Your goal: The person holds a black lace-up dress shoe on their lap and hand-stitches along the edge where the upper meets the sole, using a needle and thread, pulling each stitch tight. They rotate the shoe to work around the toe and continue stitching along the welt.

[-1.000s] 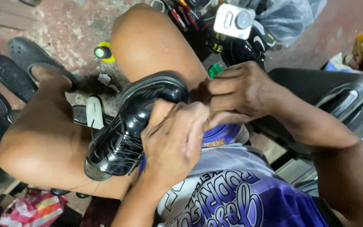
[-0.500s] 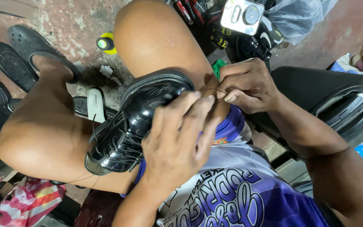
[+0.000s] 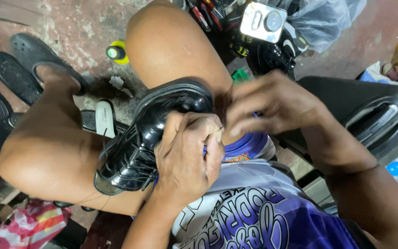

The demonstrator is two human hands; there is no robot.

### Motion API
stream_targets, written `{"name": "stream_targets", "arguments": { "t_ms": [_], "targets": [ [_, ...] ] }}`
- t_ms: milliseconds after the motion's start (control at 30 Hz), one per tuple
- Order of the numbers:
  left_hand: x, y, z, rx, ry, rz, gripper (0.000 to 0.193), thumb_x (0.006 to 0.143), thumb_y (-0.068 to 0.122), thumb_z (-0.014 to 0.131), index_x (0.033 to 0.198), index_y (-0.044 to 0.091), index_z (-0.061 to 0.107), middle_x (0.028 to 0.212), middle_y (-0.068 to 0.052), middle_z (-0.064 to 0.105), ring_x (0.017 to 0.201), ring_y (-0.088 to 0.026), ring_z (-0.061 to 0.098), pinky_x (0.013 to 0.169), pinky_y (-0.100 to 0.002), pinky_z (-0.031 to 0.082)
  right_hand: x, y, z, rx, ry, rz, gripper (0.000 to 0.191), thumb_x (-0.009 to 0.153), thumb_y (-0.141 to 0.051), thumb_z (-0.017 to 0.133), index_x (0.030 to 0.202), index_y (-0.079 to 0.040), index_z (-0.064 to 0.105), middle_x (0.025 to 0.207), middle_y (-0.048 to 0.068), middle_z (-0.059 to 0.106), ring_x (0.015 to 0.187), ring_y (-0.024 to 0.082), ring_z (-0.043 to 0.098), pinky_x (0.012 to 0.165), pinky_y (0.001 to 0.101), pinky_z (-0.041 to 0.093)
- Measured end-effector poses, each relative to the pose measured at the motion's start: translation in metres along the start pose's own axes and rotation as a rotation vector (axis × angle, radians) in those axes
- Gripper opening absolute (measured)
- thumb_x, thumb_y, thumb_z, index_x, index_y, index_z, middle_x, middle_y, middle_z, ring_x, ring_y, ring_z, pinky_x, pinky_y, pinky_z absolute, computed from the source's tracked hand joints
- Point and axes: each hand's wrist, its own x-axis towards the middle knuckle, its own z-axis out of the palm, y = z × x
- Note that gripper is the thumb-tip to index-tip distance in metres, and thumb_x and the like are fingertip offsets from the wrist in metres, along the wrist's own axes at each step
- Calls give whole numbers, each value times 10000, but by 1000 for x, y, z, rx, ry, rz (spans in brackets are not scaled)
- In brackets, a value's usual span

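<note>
Right now your left hand [image 3: 185,154] is clamped round the glossy black leather lace-up shoe [image 3: 148,133] at centre frame, fingers curled over its side, w/ the shoe wedged between your bare knees and its toe pointing to the upper right. Your right hand [image 3: 272,103], centre right, is pinched shut on a thin dark thread [image 3: 227,92] just by the toe; whether a needle sits in that pinch I can't tell, too blurred.

Risks, as I judge them: the thread runs close past your left fingertips, so a hard tug could drag it, or any needle on it, across them. The leather is slick, and if your knees ease off the shoe could twist & slide toward the lower left. The thread looks taut; yank it at an angle & it may snap or cut into the leather edge.
</note>
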Motion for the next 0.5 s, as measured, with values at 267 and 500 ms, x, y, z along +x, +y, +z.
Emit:
{"name": "stream_targets", "arguments": {
  "t_ms": [267,500],
  "targets": [
    [1,2,-15,-634,-38,-362,259,956,-47,632,1194,-12,536,908,-79,677,780,-127,661,736,-282,550,-6,16,38,98,371,-20,99,965,-79,758,993,-54,666,1113,86,623,902,131,610,747,288,479],
    [-10,-20,-21,-224,-176,-51,625,1052,-47,558,1546,263,334,1391,-21,630,911,-120,712,787,-239,598,-18,-34,42,535,638,124,113,896,-117,668,906,-35,591,741,64,597,638,119,546,605,237,430]
  ]
}}
